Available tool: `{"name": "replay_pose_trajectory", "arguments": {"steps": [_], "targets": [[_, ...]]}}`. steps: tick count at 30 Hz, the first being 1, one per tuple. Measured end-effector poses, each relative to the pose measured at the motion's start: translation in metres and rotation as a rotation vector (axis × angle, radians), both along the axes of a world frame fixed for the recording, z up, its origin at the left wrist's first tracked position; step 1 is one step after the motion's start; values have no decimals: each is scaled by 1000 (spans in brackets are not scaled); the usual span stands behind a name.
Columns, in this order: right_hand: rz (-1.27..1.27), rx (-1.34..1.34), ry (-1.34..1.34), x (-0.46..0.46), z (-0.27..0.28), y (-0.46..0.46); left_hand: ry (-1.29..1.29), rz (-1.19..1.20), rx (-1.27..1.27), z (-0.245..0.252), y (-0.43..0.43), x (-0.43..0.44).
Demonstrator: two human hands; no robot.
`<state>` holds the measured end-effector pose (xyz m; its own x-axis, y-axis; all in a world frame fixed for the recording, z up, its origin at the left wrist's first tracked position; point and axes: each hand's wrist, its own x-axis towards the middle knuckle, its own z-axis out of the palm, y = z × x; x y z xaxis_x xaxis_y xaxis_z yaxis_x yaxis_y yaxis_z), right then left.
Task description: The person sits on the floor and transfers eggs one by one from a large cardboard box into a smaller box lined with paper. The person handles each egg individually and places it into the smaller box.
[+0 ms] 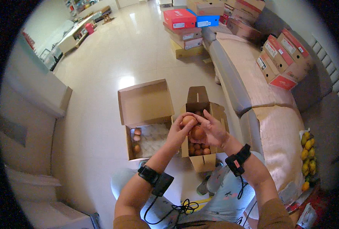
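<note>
My left hand (178, 131) grips a brown egg (189, 120) between thumb and fingers. Just below it, a second brown egg (197, 132) rests in my right hand (215, 131), whose thumb points up. Both hands are close together above a narrow open cardboard box (202, 163); several brown eggs (198, 149) lie in its near end, and my hands hide part of its inside. To the left is a wider cardboard box (145, 100) with its lid raised. Inside it, a grey egg tray (153, 138) carries eggs (136, 138) along its left side.
A sofa (275, 131) with a pale cover runs along the right, holding shoe boxes (281, 60) and yellow fruit (308, 154). More stacked shoe boxes (183, 31) stand on the tiled floor (100, 94) ahead. Black cables (183, 207) hang over my lap.
</note>
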<state>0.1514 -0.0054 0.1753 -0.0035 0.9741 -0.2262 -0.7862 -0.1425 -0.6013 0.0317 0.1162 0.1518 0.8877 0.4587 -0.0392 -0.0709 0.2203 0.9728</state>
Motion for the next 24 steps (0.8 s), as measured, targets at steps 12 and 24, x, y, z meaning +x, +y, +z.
{"name": "replay_pose_trajectory", "arguments": {"steps": [12, 24], "targets": [[-154, 164, -221, 8, 10, -5, 3, 137, -532, -5, 25, -3], [-374, 83, -1047, 7, 3, 0, 72, 103, -528, 14, 10, -8]]}}
